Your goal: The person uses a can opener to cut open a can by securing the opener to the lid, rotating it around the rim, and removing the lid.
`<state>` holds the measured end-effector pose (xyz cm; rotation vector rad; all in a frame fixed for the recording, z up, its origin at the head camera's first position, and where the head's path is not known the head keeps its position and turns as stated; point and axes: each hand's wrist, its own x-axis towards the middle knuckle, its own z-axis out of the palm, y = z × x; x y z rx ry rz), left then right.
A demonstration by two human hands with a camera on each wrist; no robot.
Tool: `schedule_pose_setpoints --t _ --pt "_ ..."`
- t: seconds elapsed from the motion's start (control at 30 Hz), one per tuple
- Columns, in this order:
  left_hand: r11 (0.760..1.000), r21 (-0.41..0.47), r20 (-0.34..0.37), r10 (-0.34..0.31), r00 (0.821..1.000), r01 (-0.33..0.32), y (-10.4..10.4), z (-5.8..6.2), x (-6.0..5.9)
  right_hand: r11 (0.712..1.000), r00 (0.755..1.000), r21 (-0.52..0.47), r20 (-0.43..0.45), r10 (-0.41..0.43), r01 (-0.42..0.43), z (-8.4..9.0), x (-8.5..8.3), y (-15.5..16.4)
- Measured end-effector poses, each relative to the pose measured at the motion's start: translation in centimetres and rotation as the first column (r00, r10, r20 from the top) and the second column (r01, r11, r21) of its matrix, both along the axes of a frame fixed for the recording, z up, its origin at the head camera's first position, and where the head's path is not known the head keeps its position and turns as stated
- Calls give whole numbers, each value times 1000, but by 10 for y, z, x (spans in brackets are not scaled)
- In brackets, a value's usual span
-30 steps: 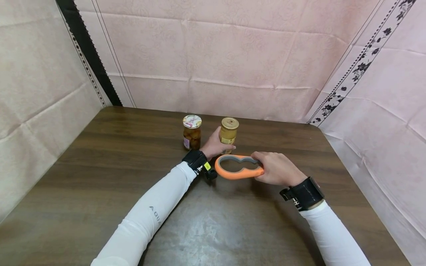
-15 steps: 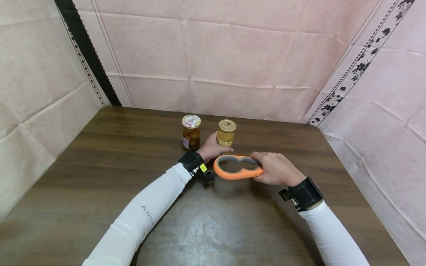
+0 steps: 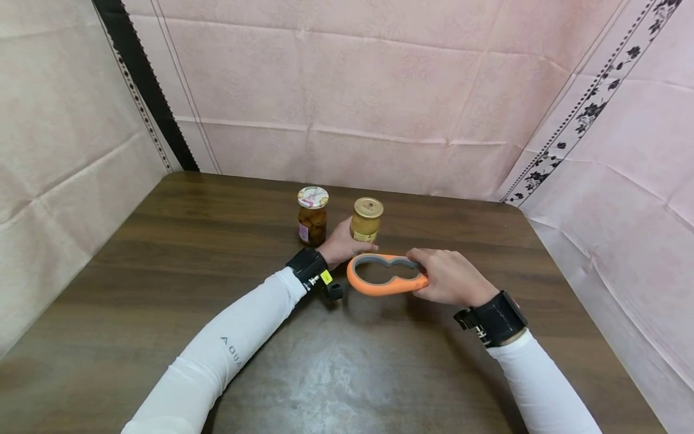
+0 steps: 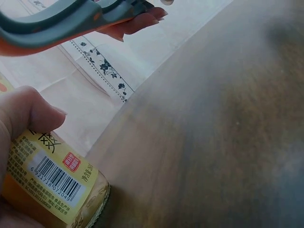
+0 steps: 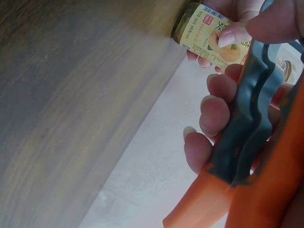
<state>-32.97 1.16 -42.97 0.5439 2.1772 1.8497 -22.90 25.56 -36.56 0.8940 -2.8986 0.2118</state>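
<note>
My left hand [image 3: 343, 244] grips a glass jar [image 3: 367, 224] with a gold lid and a yellow label, its thumb across the front. The right wrist view shows fruit printed on that jar's label [image 5: 221, 42]; a barcode faces the left wrist camera. In my right hand [image 3: 452, 277] is an orange jar opener [image 3: 382, 288] with a grey, wavy inner lining, gripped at its right end. Its open loop reaches left, just in front of the gold-lidded jar and apart from the lid. Right-hand fingers [image 5: 218, 104] curl around the opener's grey part.
A second jar [image 3: 312, 223], with a patterned white lid and dark brown contents, stands left of my left hand. The brown wooden table [image 3: 162, 289] ends at a pale cloth backdrop [image 3: 379, 108], with cloth also on both sides.
My left hand has drawn the gold-lidded jar slightly left and toward me. The right hand and the opener have barely shifted. The brown jar has stayed put.
</note>
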Motion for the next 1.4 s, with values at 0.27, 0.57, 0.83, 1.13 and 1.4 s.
schedule_pose_setpoints --t 0.27,0.57,0.83,1.13,1.4 --pt "1000 17 16 -12 1000 12 -5 0 5 1000 1000 -11 2 -1 1 2 2 -2" --pt "1000 8 36 -25 999 25 -12 3 13 1000 1000 -11 -7 5 -5 6 5 -5" --pt "999 4 48 -43 998 42 -17 1 18 1000 1000 -16 -14 25 -25 7 9 -10" --pt "997 -20 71 -67 995 68 -24 2 24 998 997 -10 -47 60 -61 5 12 -12" --pt "995 -18 66 -98 993 100 -29 2 31 997 995 -24 -64 77 -79 8 17 -16"
